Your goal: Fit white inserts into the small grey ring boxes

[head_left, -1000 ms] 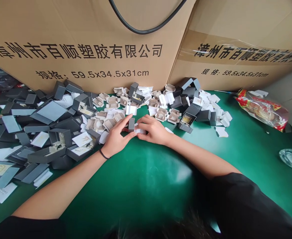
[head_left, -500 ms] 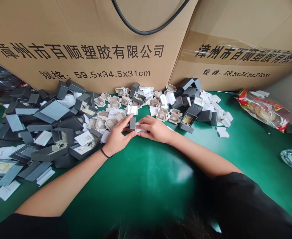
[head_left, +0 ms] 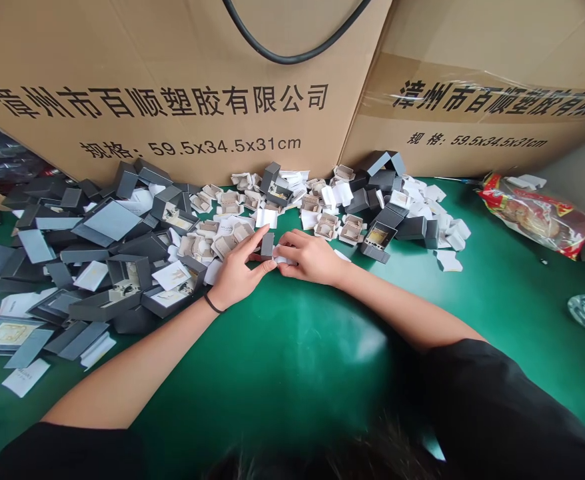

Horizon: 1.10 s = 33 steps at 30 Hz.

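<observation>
Holding dark box (head_left: 268,246) — inside left grip (head_left: 235,276), white piece (head_left: 283,259) — pinched in right grip (head_left: 314,259)

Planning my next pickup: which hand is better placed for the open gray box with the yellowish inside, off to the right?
Likely the right hand: it is nearer the open gray box. The left hand is farther off, holding a small gray box. The right holds a white piece, though.
</observation>
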Tool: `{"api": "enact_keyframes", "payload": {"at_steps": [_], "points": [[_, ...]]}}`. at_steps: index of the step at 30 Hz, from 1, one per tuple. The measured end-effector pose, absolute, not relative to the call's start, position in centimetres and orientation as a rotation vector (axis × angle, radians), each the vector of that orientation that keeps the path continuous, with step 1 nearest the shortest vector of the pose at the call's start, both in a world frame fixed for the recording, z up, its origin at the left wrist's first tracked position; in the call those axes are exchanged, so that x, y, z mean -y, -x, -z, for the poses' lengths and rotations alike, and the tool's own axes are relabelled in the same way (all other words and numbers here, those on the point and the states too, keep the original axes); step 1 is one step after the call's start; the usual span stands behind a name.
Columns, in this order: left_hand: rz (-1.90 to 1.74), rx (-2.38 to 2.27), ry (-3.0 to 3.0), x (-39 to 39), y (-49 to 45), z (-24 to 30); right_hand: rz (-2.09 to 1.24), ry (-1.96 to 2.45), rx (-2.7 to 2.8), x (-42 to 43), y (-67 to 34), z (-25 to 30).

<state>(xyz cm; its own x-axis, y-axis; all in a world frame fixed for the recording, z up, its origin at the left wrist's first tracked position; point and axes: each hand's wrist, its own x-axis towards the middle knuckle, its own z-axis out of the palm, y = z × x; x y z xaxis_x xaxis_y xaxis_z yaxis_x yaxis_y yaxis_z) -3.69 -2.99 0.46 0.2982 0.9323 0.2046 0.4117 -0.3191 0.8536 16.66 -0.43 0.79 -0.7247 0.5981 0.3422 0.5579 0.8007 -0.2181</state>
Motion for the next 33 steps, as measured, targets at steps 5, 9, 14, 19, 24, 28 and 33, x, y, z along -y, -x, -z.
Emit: {"api": "enact_keyframes", "payload": {"at_steps": [5,9,14,19,24,28,33], "points": [[-0.946,-1.147,-1.812,3.0,3.6,-0.3,-0.077,0.820,2.547,1.0,-16.4,-1.3],[-0.955,-1.110,-1.790,3.0,3.6,-0.3,-0.043,0.725,2.581,1.0,-16.5,-1.1],[-0.898,-1.112,-1.796,2.9,3.7,-0.4,-0.081,0.690,2.621,0.4,-16.4,-0.8],[-0.878,-1.082,-1.776,2.8,3.7,-0.5,-0.172,0.703,2.618,-0.1,-15.6,-0.4],[-0.881,-1.064,-1.764,2.8,3.8,-0.4,-0.201,0.724,2.608,-0.1,-14.9,0.1],[-0.891,-1.068,-1.747,2.7,3.8,-0.4,-0.167,0.740,2.528,0.4,-15.3,0.2],[-0.947,-1.080,-1.709,2.8,3.7,-0.3,-0.201,0.691,2.446,0.8,-16.3,-0.2]]}}
